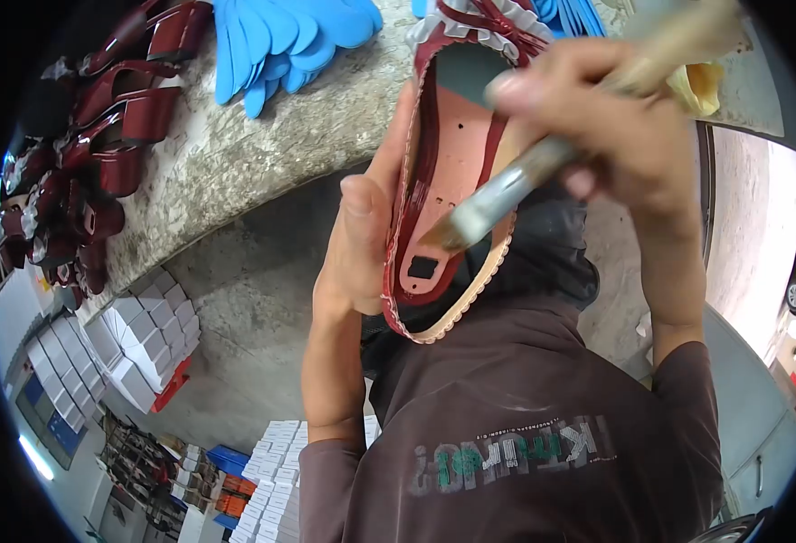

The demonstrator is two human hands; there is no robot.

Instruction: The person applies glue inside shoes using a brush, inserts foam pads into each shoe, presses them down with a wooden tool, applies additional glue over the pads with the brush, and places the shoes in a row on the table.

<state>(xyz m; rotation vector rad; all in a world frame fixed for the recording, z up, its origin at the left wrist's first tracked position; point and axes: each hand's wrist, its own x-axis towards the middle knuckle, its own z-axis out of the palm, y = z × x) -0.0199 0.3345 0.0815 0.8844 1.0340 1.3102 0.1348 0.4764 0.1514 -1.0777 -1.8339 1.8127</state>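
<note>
A dark red shoe (396, 299) with a ruffled, bow-like trim at its toe is held up in the middle of the view, its pink inside facing the camera. My left hand (362, 235) is closed around the shoe's left side, thumb raised and the other fingers hidden behind it. Above the shoe's right side, my right hand (597, 122) grips a flat brush (516, 181), partly blurred. The brush's bristles are at the inner sole, just above a black square opening in the heel area.
Behind the shoe is a worn workbench (262, 154) bearing blue insoles (289, 36) and several dark red shoes (122, 109) at the left. Stacked white boxes (149, 335) stand lower left. A yellow object (701, 88) is at the upper right.
</note>
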